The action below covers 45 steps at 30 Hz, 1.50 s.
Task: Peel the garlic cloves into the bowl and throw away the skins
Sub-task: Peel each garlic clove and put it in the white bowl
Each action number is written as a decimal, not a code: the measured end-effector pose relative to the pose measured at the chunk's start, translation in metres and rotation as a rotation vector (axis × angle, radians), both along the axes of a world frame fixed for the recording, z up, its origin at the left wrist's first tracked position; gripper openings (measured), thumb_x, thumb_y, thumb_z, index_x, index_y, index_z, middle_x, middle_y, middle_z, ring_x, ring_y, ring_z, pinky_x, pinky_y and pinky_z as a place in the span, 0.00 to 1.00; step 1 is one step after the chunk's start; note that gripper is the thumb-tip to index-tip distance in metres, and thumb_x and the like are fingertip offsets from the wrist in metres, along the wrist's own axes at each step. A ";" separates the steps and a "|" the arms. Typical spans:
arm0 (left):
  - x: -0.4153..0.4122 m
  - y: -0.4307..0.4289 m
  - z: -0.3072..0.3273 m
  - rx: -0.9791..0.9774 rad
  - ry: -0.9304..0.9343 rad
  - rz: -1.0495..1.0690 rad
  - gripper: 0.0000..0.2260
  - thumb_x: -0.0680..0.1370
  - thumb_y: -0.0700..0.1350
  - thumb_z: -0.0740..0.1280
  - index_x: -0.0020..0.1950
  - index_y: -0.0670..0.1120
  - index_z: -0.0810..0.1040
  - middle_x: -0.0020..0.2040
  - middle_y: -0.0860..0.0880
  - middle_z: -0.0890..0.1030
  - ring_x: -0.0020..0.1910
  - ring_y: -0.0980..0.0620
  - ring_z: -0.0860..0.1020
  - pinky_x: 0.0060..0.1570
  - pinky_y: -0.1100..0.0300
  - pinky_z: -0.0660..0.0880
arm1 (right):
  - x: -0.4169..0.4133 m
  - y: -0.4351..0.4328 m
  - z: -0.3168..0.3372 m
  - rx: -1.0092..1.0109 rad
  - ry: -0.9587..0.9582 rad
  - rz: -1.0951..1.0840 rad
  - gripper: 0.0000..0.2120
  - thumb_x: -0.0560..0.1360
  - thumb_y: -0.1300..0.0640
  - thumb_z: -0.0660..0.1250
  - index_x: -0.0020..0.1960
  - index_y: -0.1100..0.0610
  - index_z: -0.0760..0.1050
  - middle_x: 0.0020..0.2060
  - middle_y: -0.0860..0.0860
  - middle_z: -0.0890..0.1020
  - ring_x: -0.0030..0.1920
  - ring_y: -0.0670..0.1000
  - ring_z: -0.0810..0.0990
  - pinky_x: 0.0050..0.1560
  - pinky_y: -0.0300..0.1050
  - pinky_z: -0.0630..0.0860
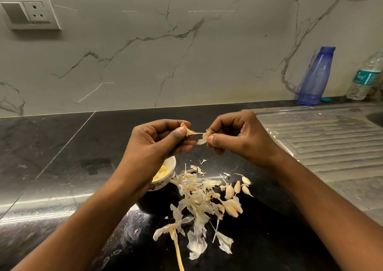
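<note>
The black worktop (62,167) holds a small bowl (170,168), garlic skins (196,198) just beside it, unpeeled cloves (232,206), and a blue bottle (315,77) at its back edge.

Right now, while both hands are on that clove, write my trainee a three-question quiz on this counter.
1. True or false: the bowl already holds peeled cloves.
2. The left hand pinches: A) a garlic clove, B) a knife, C) a spoon.
3. Fill in: the loose skins lie on the ___, not in a bin.
Key: 1 true; 2 A; 3 counter.
</note>
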<state>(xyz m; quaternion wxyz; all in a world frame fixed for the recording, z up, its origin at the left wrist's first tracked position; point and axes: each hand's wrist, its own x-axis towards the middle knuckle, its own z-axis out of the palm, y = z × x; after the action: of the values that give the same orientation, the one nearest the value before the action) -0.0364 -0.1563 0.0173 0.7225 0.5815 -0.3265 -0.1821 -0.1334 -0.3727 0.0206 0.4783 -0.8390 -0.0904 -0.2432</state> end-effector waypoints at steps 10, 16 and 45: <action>-0.001 -0.002 -0.004 0.072 -0.195 0.065 0.11 0.79 0.40 0.70 0.60 0.42 0.85 0.49 0.44 0.87 0.47 0.43 0.87 0.49 0.59 0.84 | 0.001 0.002 -0.002 0.069 0.081 0.038 0.11 0.79 0.70 0.63 0.52 0.70 0.84 0.42 0.61 0.88 0.40 0.60 0.88 0.43 0.55 0.87; -0.002 -0.003 -0.006 0.082 -0.260 0.066 0.10 0.78 0.37 0.71 0.59 0.41 0.85 0.51 0.46 0.88 0.50 0.47 0.87 0.48 0.62 0.83 | 0.000 0.006 -0.001 0.080 0.107 0.030 0.06 0.81 0.64 0.71 0.53 0.66 0.85 0.43 0.59 0.88 0.42 0.59 0.88 0.46 0.53 0.87; -0.004 -0.001 0.001 0.016 0.160 -0.122 0.12 0.80 0.37 0.67 0.62 0.38 0.83 0.56 0.37 0.86 0.55 0.39 0.86 0.55 0.53 0.85 | -0.003 -0.005 0.002 0.030 0.032 0.039 0.02 0.77 0.67 0.75 0.47 0.66 0.86 0.37 0.56 0.87 0.36 0.57 0.86 0.39 0.45 0.84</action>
<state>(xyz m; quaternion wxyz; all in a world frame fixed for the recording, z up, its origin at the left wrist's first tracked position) -0.0407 -0.1571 0.0179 0.7291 0.5500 -0.3010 -0.2743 -0.1367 -0.3777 0.0227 0.4967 -0.8337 -0.0952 -0.2217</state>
